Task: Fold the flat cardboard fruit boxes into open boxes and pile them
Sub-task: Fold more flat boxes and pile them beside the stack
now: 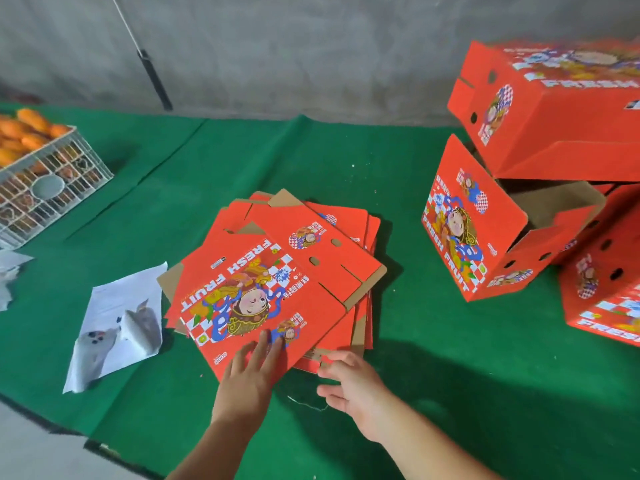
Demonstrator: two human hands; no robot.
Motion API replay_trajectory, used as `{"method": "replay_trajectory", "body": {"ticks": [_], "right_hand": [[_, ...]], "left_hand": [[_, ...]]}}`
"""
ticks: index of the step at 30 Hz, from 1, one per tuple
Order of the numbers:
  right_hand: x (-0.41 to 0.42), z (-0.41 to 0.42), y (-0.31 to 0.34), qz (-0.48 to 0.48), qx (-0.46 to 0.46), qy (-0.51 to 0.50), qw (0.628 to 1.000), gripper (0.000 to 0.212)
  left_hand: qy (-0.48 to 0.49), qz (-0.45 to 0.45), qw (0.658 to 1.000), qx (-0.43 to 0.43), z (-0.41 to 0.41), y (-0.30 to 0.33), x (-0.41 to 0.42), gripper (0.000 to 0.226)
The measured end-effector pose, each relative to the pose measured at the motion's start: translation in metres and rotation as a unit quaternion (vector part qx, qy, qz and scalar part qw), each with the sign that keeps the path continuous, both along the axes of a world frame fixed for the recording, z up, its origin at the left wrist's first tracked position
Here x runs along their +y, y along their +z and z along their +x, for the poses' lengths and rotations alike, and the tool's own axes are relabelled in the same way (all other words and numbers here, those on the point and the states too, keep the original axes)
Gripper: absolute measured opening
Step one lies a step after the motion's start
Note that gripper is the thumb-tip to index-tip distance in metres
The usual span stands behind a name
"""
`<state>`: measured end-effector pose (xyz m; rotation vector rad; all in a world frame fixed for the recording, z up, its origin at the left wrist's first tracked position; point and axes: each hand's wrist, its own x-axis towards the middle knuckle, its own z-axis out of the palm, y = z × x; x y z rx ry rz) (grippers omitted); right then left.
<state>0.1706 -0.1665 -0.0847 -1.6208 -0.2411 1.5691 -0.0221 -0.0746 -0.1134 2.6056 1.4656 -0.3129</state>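
Red printed cardboard, glossy face, raw brown corrugated edges. Stack of flat boxes [277, 278] mid-surface on green felt cloth [433, 393], fanned and skewed, not squared. Top flat box [263, 299] angled toward the hands.

Left hand [249, 372]: fingers straight, pressing flat on near corner of top blank, holding nothing. Right hand [349, 382]: fingers curled at near-right edge of stack, appears to be pinching a lower edge; exact sheet can't tell.

Folded boxes [540, 161] piled far right, tilted, one open box [485, 233] lying on its side under another.

Risks, as judgement:
- Grabbing two blanks instead of one: slick faces, skewed edges overlapping.
- Stack sliding on felt when top sheet pulled.
- Pile at right already leaning; adding another likely topples it.
- Loose white paper [117, 323] beside stack could snag.

Wire crate of oranges [45, 181] far left, well apart.
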Motion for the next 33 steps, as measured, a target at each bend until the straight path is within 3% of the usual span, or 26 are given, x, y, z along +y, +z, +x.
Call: {"method": "replay_trajectory", "body": {"ticks": [3, 7, 9, 11, 16, 18, 21, 23, 29, 33], "right_hand": [[0.005, 0.0, 0.006, -0.001, -0.017, -0.024, 1.0, 0.025], [0.013, -0.003, 0.022, 0.031, -0.034, -0.084, 0.995, 0.026], [0.015, -0.003, 0.03, 0.061, -0.058, -0.103, 0.991, 0.029], [0.013, -0.002, 0.035, 0.087, -0.113, -0.112, 0.983, 0.035], [-0.012, 0.001, 0.051, 0.136, -0.306, -0.065, 0.94, 0.051], [-0.027, 0.003, 0.058, 0.14, -0.402, -0.027, 0.905, 0.046], [-0.055, 0.014, 0.066, 0.053, -0.61, 0.068, 0.788, 0.047], [-0.076, 0.021, 0.084, -0.011, -0.68, 0.067, 0.73, 0.049], [-0.118, 0.033, 0.134, -0.148, -0.75, -0.052, 0.642, 0.045], [-0.135, 0.032, 0.14, -0.184, -0.784, -0.072, 0.588, 0.085]], "left_hand": [[-0.012, -0.024, 0.997, -0.076, 0.001, 0.01, 0.009, 0.072], [0.017, -0.059, 0.975, -0.212, 0.034, 0.042, 0.005, 0.065], [0.024, -0.104, 0.936, -0.335, 0.05, 0.06, -0.003, 0.059], [0.025, -0.129, 0.892, -0.432, 0.064, 0.076, -0.011, 0.038], [-0.001, -0.224, 0.794, -0.565, 0.087, 0.114, -0.023, 0.033], [0.006, -0.26, 0.757, -0.599, 0.096, 0.127, -0.028, 0.034], [0.007, -0.301, 0.718, -0.628, 0.113, 0.141, -0.039, 0.041], [0.014, -0.348, 0.686, -0.639, 0.124, 0.15, -0.049, 0.044], [0.027, -0.467, 0.597, -0.652, 0.161, 0.173, -0.073, 0.053], [0.01, -0.541, 0.55, -0.636, 0.187, 0.186, -0.102, 0.061]]}}
